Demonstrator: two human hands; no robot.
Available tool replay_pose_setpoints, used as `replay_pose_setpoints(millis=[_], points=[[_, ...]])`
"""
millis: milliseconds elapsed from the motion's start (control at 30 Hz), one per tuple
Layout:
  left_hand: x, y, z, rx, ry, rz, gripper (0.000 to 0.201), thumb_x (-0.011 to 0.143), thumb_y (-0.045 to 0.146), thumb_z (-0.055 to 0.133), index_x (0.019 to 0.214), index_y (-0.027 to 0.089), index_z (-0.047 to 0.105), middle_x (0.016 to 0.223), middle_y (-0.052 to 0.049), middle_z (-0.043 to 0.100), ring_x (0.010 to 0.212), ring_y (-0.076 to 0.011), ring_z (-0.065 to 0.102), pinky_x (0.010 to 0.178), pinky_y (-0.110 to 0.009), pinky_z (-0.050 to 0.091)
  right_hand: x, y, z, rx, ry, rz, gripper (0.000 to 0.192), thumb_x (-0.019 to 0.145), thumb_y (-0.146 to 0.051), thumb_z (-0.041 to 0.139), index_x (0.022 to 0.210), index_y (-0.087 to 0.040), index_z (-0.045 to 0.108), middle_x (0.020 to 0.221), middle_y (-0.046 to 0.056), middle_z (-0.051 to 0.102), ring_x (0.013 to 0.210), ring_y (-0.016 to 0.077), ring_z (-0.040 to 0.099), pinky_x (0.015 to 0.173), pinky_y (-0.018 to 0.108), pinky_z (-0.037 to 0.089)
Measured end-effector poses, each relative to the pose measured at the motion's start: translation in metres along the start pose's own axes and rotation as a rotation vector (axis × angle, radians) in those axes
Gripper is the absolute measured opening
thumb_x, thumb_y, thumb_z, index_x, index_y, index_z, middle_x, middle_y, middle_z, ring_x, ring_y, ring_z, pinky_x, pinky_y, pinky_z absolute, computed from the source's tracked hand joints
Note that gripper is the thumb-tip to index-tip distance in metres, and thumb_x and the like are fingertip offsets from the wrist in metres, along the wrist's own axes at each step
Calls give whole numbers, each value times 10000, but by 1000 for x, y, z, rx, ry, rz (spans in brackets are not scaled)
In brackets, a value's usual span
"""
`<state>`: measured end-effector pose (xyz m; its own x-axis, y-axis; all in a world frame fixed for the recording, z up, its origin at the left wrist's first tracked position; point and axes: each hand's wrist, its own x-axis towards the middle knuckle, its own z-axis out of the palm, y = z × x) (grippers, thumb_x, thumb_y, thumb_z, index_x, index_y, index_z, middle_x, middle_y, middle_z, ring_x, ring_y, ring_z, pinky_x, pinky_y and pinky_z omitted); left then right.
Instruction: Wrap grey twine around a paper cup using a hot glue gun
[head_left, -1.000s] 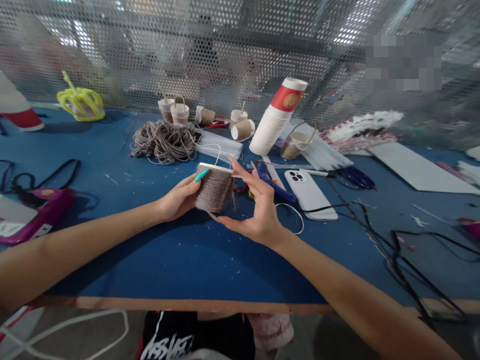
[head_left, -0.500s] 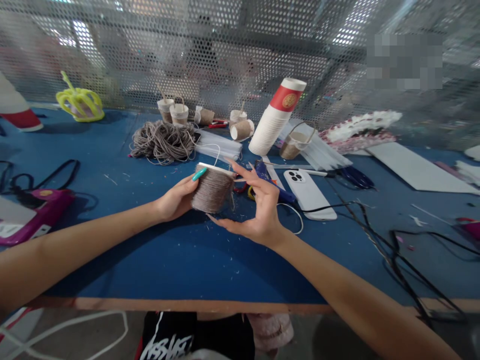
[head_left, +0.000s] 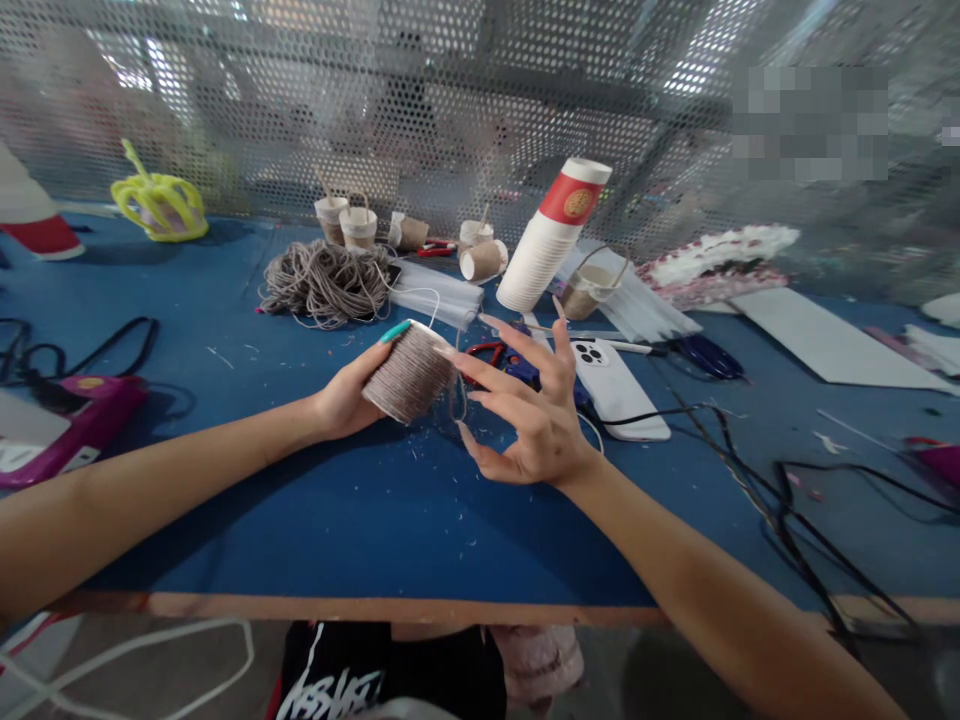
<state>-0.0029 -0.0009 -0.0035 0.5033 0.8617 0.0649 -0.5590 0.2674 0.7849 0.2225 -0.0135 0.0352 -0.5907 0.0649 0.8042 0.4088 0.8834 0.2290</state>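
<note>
My left hand [head_left: 349,398] grips a paper cup [head_left: 409,375] wound round with grey-brown cord, its teal thumbnail at the rim. The cup is tilted above the table, and a thin white wire [head_left: 436,303] curves up behind its rim. A loose length of cord [head_left: 458,395] hangs at the cup's right side. Beside it is my right hand [head_left: 534,415], open with the fingers spread; one fingertip is close to the cup's rim, and I cannot tell whether it touches. Behind that hand lie red-handled scissors [head_left: 484,360] and a blue tool [head_left: 521,368], both partly hidden.
A heap of grey cord [head_left: 326,285] lies behind the cup. Farther back are a leaning stack of paper cups [head_left: 536,250], small cord-wrapped cups [head_left: 358,228] and a yellow basket-like piece [head_left: 161,208]. A white phone [head_left: 622,395], black cables [head_left: 750,480] and a purple device [head_left: 101,420] flank the hands.
The cup has tipped over to the left in my left hand. My right hand has moved slightly right, away from the cup's side, and its fingers have spread.
</note>
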Motion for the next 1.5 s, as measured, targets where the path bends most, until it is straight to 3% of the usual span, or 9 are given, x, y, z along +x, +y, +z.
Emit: replay_pose_setpoints(millis=[167, 400, 533, 633, 767, 933, 1133, 1367, 1500], points=[[1, 1, -1, 14, -10, -10, 469, 858, 560, 594, 1127, 188, 690, 1048, -82, 744, 943, -238, 693, 797, -341, 557, -2, 0, -3, -55, 38, -32, 103, 865, -281, 534, 950, -253, 483, 1246, 55, 718, 1329, 292, 534, 1190, 654, 208], [1, 3, 1, 20, -30, -15, 464, 849, 561, 605, 1092, 177, 694, 1045, -90, 740, 949, -243, 686, 794, -336, 556, 0, -2, -6, 29, 102, 39, 159, 828, -204, 507, 982, -247, 497, 1109, 49, 766, 1131, 244, 660, 1107, 636, 373], [1, 3, 0, 22, -6, -22, 486, 844, 574, 598, 1127, 189, 681, 1060, -87, 735, 901, -234, 690, 722, -321, 561, -1, -1, -4, 33, 73, 67, 277, 793, -203, 552, 1058, -254, 489, 1225, 69, 728, 1246, 283, 599, 1116, 662, 339], [1, 2, -2, 31, 10, -27, 531, 852, 594, 565, 1167, 179, 664, 1078, -105, 726, 909, -251, 686, 731, -347, 559, -1, 0, -3, 33, 22, 70, 256, 804, -220, 543, 1051, -259, 491, 1266, 73, 711, 1330, 302, 531, 1141, 668, 295], [1, 1, -5, 37, 4, -31, 552, 864, 590, 541, 1211, 172, 639, 1094, -118, 716, 938, -272, 681, 766, -376, 554, -1, -2, -4, 29, 19, 61, 161, 821, -230, 518, 976, -271, 498, 1221, 38, 732, 1282, 280, 571, 1167, 647, 278], [0, 2, -4, 39, -8, -38, 551, 854, 587, 557, 1206, 173, 651, 1122, -120, 713, 984, -287, 672, 781, -376, 553, -1, -1, -6, 41, 82, 48, 191, 820, -232, 495, 1004, -283, 489, 1163, 18, 747, 1154, 248, 652, 1118, 632, 370], [0, 3, -1, 35, 5, -19, 547, 869, 576, 538, 1216, 164, 636, 1094, -111, 718, 933, -252, 687, 739, -346, 565, 0, 0, -5, 44, -2, 116, 247, 814, -229, 518, 1059, -261, 501, 1260, 57, 709, 1312, 291, 548, 1142, 670, 305], [0, 4, -1, 30, 14, -29, 489, 857, 565, 564, 1139, 179, 669, 1048, -101, 727, 900, -246, 688, 714, -335, 565, 0, -3, -9, -16, 61, 66, 101, 822, -227, 471, 895, -272, 525, 1118, 9, 763, 1132, 256, 647, 1137, 610, 349], [-1, 4, -1, 22, 10, -26, 507, 852, 563, 568, 1155, 168, 661, 1088, -112, 719, 928, -254, 682, 717, -339, 564, -3, -2, -8, -43, 127, 36, 103, 819, -249, 494, 905, -262, 548, 1075, 30, 776, 1042, 261, 654, 1131, 613, 350]])
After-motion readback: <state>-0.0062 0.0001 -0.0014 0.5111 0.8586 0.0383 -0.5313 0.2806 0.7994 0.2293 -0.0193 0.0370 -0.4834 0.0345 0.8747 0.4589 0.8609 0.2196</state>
